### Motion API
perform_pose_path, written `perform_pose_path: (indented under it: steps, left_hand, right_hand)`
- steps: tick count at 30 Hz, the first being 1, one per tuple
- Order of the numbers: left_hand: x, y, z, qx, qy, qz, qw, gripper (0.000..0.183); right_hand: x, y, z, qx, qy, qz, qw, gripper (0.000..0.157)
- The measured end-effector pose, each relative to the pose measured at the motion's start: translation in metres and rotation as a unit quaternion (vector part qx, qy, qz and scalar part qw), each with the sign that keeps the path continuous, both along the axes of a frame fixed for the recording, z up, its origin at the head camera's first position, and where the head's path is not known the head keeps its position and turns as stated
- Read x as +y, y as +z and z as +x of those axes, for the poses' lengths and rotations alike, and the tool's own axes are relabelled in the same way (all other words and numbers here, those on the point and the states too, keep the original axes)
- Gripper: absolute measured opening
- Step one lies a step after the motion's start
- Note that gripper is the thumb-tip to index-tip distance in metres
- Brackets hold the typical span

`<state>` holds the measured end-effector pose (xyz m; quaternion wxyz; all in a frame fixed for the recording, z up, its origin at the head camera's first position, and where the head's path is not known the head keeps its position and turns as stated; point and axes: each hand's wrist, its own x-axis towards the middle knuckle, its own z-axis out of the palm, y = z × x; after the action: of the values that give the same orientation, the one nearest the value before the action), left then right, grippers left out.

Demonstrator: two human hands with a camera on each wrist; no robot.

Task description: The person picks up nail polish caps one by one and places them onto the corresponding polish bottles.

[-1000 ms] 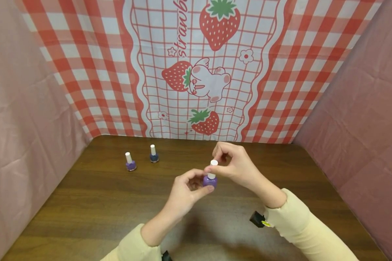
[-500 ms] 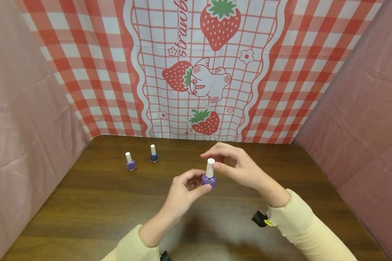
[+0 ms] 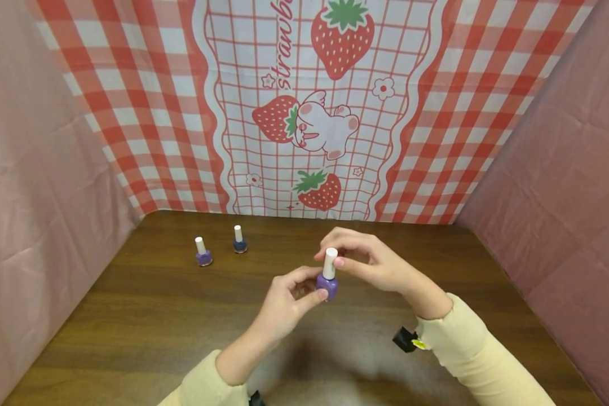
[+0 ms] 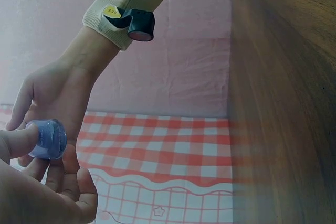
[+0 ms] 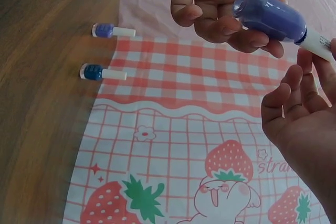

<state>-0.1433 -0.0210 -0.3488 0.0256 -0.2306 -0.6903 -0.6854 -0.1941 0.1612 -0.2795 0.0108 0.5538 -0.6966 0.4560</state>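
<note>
My left hand (image 3: 283,304) pinches the purple glass body of a nail polish bottle (image 3: 327,285) between thumb and fingers, above the table. The bottle stands nearly upright, its white cap (image 3: 330,260) on top. At the cap is my right hand (image 3: 378,266), thumb against one side and forefinger around the other. From the right wrist view, the purple bottle (image 5: 273,18) lies over the left fingers while the right thumb and fingers meet at its cap. The left wrist view shows the bottle's base (image 4: 51,139), with the cap hidden.
On the brown wooden table (image 3: 157,321), a second purple nail polish (image 3: 203,256) and a dark blue nail polish (image 3: 239,243) stand upright at the back left. A red checked strawberry cloth (image 3: 304,186) hangs behind, and pink cloth (image 3: 553,186) closes the sides.
The right fingers loosened around the cap half a second ago, showing more of it, and have now drawn back in on it. The bottle shifted slightly in the left hand's hold.
</note>
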Motion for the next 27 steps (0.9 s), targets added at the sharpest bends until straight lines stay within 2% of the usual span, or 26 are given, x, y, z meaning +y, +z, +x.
perform_pose_path:
  steps: [7,15,23,27]
  left_hand:
    - [0.0,0.002,0.001,-0.011,-0.001,0.002,0.9999,0.028]
    - [0.001,0.004,0.001,-0.027,0.025,-0.002,0.9993,0.025]
    - [0.002,0.024,0.011,-0.049,0.042,0.008,0.9979,0.025]
    - [0.003,0.017,0.007,-0.05,0.048,0.012,0.9975,0.026]
  right_hand:
    - [-0.003,0.007,0.007,0.016,-0.028,-0.007,0.999,0.027]
    - [-0.007,0.014,0.013,0.011,-0.061,-0.014,0.998,0.023]
    - [-0.007,0.013,0.014,-0.033,-0.105,-0.005,0.994,0.016]
    - [-0.009,0.013,0.015,-0.036,-0.115,-0.008,0.993,0.016]
